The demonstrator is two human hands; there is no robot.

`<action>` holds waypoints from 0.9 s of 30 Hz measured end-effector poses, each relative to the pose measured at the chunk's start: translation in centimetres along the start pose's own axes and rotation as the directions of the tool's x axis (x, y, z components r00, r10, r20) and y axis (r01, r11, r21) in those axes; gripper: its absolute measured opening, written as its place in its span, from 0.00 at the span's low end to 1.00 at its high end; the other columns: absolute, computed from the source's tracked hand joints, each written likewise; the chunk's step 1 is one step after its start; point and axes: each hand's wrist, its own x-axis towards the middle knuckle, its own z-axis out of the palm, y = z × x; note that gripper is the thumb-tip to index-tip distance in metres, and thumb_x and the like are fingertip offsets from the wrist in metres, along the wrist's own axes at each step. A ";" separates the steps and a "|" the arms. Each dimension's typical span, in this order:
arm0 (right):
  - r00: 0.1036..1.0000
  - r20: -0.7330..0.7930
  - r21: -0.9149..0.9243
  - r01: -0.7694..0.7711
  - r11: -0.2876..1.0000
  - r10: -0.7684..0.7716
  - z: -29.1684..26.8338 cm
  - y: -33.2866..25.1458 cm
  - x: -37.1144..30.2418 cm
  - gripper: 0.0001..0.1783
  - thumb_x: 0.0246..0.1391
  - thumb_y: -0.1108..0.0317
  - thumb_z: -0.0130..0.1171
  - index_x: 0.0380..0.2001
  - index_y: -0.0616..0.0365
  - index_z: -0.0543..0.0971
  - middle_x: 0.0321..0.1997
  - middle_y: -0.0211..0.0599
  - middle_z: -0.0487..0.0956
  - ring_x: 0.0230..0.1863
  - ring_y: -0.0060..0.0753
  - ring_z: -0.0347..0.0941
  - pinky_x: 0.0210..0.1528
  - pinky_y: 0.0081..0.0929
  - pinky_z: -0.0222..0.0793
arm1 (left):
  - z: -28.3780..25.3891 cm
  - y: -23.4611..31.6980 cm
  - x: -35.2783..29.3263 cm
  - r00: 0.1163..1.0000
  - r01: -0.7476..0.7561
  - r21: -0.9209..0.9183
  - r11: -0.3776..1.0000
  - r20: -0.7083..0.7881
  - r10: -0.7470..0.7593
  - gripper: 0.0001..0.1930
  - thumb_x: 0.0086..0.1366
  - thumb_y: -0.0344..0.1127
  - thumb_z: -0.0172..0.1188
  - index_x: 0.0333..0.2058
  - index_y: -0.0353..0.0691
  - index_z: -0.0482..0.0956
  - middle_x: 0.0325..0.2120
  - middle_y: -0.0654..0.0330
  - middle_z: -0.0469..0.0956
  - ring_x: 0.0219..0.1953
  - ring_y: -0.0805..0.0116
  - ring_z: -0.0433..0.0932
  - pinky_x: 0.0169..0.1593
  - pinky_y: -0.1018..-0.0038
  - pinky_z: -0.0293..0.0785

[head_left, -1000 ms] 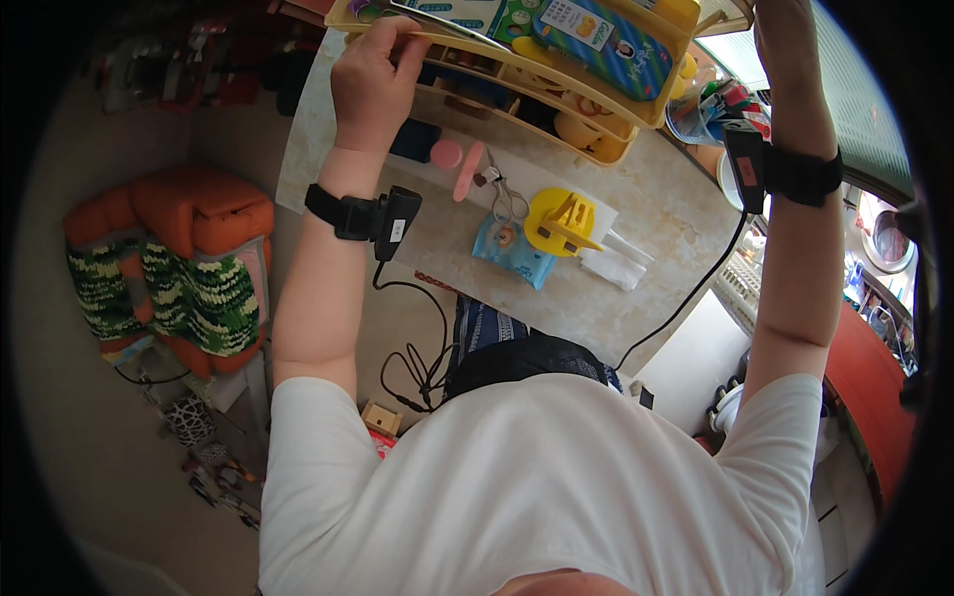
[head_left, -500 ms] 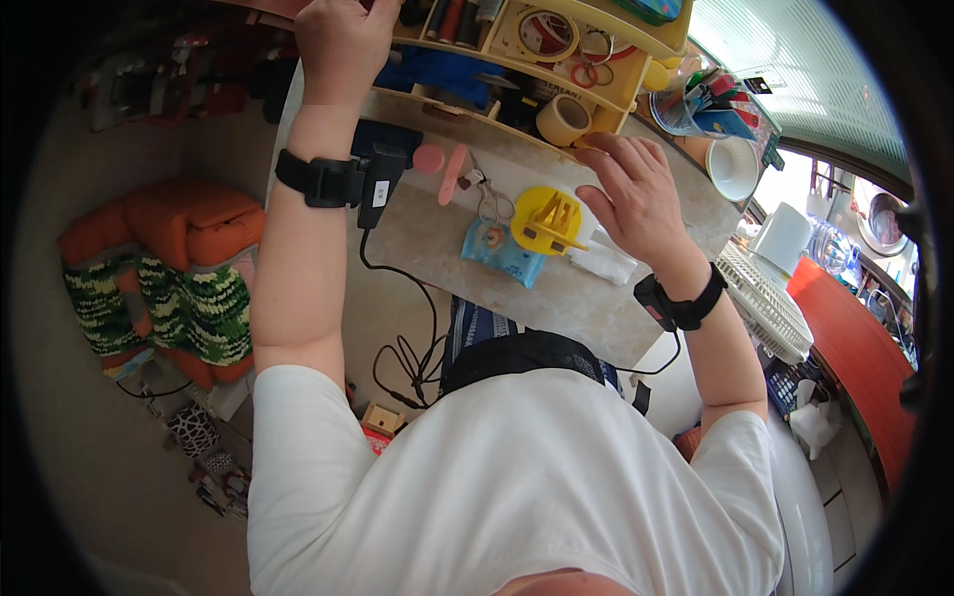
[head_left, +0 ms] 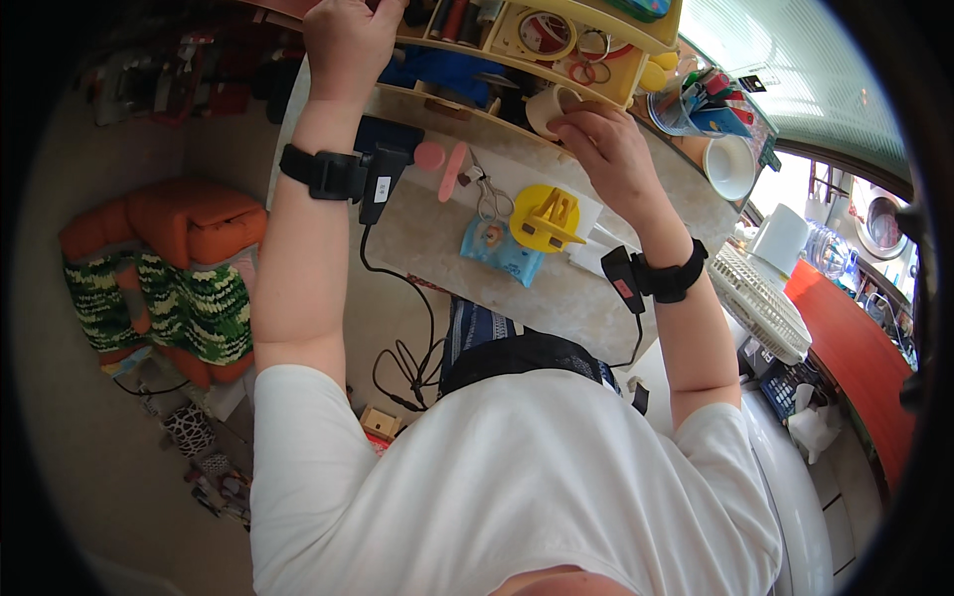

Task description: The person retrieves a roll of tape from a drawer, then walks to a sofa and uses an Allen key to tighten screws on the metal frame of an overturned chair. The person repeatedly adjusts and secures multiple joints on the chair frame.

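From where I'm standing, the roll of masking tape is sitting at the right end of the lowest visible tier of the yellow tiered organizer. It is lying right at the fingertips of the right hand, just beyond and to their left, and this hand is clearly the nearer one. Its fingers are curling partway, thumb and forefinger seemingly pinching the roll's near right side; how firmly, I can't tell. The left hand is hanging well apart, by the organizer's upper left, its fingers bending inward and running out of view, so I can't tell what they are holding.

Being squat, the roll is showing no marked long axis; its hollow core seems to be leaning, the open end facing up and rightward. On the desk below, scissors and a blue packet are lying nearer the person's body.
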 end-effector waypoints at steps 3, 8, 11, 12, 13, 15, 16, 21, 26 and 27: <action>0.986 -0.001 0.599 -0.131 0.790 0.165 -0.7 -0.7 -1.6 0.04 0.56 0.77 0.54 0.32 0.61 0.78 0.37 0.33 0.78 0.47 0.32 0.72 0.52 0.30 0.65 | 0.0 0.0 0.0 1.000 -0.007 -0.015 1.000 0.000 0.007 0.01 0.64 0.28 0.60 0.33 0.38 0.78 0.20 0.53 0.79 0.24 0.60 0.81 0.29 0.69 0.73; 0.982 -0.118 0.457 -0.078 0.886 0.147 -4.7 0.8 -6.7 0.12 0.46 0.86 0.50 0.32 0.58 0.73 0.38 0.35 0.76 0.43 0.36 0.72 0.52 0.26 0.64 | 0.0 -0.3 -0.6 1.000 -0.006 -0.014 1.000 -0.011 0.006 0.01 0.63 0.26 0.60 0.33 0.39 0.78 0.20 0.54 0.78 0.23 0.62 0.80 0.29 0.70 0.73; 0.996 -0.081 -0.248 0.024 0.968 -0.045 -5.1 4.0 -10.4 0.11 0.45 0.82 0.55 0.33 0.56 0.75 0.38 0.35 0.76 0.42 0.40 0.73 0.49 0.31 0.66 | 0.3 -0.5 -1.1 0.998 -0.042 -0.029 0.999 -0.051 0.040 0.01 0.63 0.25 0.60 0.32 0.38 0.77 0.17 0.56 0.76 0.20 0.63 0.78 0.27 0.71 0.72; 0.994 -0.019 -0.443 0.090 0.892 -0.109 -4.5 4.9 -11.8 0.11 0.45 0.81 0.56 0.33 0.55 0.76 0.38 0.34 0.76 0.42 0.41 0.73 0.47 0.33 0.66 | 0.2 -0.7 -1.1 0.988 0.132 -0.027 0.991 0.090 -0.130 0.07 0.62 0.27 0.61 0.40 0.39 0.78 0.30 0.52 0.80 0.33 0.61 0.81 0.36 0.68 0.75; 0.996 0.060 -0.515 0.091 0.852 -0.070 -3.8 5.8 -12.9 0.08 0.46 0.75 0.58 0.32 0.53 0.77 0.38 0.31 0.77 0.42 0.38 0.74 0.46 0.35 0.67 | 0.4 -0.8 -1.1 0.995 0.086 -0.015 0.996 0.059 -0.085 0.07 0.63 0.31 0.63 0.39 0.41 0.79 0.28 0.55 0.81 0.32 0.62 0.82 0.35 0.69 0.76; 0.990 0.135 -0.563 0.120 0.818 -0.052 -1.9 7.0 -14.3 0.05 0.47 0.72 0.57 0.30 0.53 0.76 0.38 0.31 0.77 0.43 0.36 0.74 0.46 0.34 0.68 | 0.6 -1.0 -0.9 1.000 -0.022 0.013 1.000 -0.005 0.022 0.08 0.63 0.39 0.67 0.39 0.46 0.82 0.26 0.61 0.83 0.30 0.62 0.84 0.34 0.70 0.78; 0.985 0.167 -0.586 0.137 0.799 -0.046 -1.2 7.0 -14.7 0.04 0.47 0.71 0.56 0.30 0.53 0.75 0.39 0.31 0.77 0.44 0.36 0.74 0.46 0.34 0.68 | 0.7 -1.0 -0.9 1.000 -0.020 0.033 0.999 -0.005 0.021 0.08 0.64 0.40 0.67 0.38 0.46 0.82 0.26 0.61 0.84 0.29 0.63 0.84 0.34 0.71 0.78; 0.991 0.051 -0.545 0.129 0.828 -0.121 -6.1 3.2 -10.1 0.09 0.41 0.73 0.62 0.28 0.53 0.75 0.39 0.32 0.76 0.43 0.35 0.73 0.44 0.34 0.67 | 0.9 -1.0 -1.6 0.997 0.079 -0.016 0.997 0.011 -0.078 0.07 0.64 0.37 0.66 0.37 0.44 0.80 0.25 0.59 0.82 0.28 0.61 0.83 0.33 0.69 0.77; 0.878 -0.404 -0.392 0.086 0.916 -0.255 -16.5 0.4 5.0 0.07 0.55 0.73 0.60 0.38 0.54 0.79 0.38 0.38 0.79 0.40 0.37 0.79 0.40 0.35 0.76 | 0.8 -0.6 -3.4 0.990 0.143 -0.034 0.989 0.010 -0.143 0.06 0.64 0.34 0.66 0.37 0.42 0.80 0.26 0.57 0.82 0.29 0.60 0.83 0.34 0.67 0.77; 0.883 -0.437 -0.342 0.013 0.939 -0.172 -17.4 0.3 8.0 0.08 0.58 0.70 0.60 0.42 0.56 0.80 0.44 0.40 0.81 0.45 0.35 0.81 0.45 0.34 0.77 | 0.8 -0.5 -3.7 0.983 0.182 -0.028 0.983 0.020 -0.181 0.06 0.64 0.34 0.66 0.37 0.42 0.80 0.26 0.57 0.82 0.29 0.60 0.83 0.34 0.67 0.77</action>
